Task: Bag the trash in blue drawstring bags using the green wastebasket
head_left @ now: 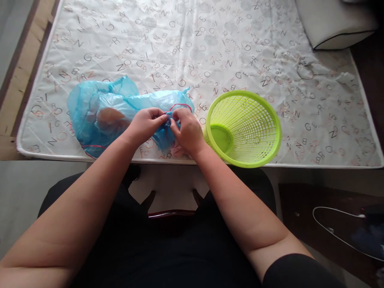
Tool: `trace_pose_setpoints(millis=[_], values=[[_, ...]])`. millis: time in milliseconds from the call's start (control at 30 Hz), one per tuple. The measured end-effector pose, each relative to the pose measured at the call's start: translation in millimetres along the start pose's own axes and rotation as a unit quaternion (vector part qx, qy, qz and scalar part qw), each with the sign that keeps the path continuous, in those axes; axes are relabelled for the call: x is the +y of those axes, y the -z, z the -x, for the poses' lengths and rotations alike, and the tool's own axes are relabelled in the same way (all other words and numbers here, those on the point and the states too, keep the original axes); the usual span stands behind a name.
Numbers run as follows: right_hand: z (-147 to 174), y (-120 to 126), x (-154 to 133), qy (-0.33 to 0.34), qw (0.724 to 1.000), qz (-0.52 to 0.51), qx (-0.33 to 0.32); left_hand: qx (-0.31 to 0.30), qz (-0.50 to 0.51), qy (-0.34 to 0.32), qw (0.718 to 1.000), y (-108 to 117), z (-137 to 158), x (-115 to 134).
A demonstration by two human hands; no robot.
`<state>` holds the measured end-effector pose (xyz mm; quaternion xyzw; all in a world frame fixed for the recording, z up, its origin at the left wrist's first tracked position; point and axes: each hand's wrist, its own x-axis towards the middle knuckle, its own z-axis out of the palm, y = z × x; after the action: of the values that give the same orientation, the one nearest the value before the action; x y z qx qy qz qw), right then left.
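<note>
A blue translucent plastic bag (117, 98) lies on its side on the letter-print mattress (222, 60), with something brownish showing through its left part. Both my hands pinch the bunched plastic at its right end. The fingertips of my left hand (147, 124) are closed on it from the left, and those of my right hand (187, 130) from the other side, almost touching. A red drawstring (181, 105) loops up behind my right fingers. What exactly lies between the fingertips is partly hidden. Just right of my right hand, a lime-green mesh basket (250, 160) is tipped toward me.
A white, dark-piped cushion-like object (337, 24) rests at the far right corner. Wooden boards (19, 80) run along the left side. Below the mattress edge at right, a white cable (322, 224) curves over a dark surface.
</note>
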<state>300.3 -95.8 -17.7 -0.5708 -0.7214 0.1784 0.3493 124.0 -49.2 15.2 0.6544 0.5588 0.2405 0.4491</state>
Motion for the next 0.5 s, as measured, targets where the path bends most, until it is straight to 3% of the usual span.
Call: trace_pose_setpoints(millis=[100,267,500], values=[[1.4,2.3,2.2,0.027,0.999,-0.018,0.008,-0.018,0.028,0.006,0.999,3.0,-1.4,-0.9],[2.5,4.3,3.9,-0.012,1.0,-0.005,-0.001,-0.061,0.039,0.016,0.997,5.4,-0.9,1.4],[0.6,-1.7,8.5,-0.044,0.996,-0.048,0.057,-0.066,0.006,0.014,0.998,0.1,1.0,-3.1]])
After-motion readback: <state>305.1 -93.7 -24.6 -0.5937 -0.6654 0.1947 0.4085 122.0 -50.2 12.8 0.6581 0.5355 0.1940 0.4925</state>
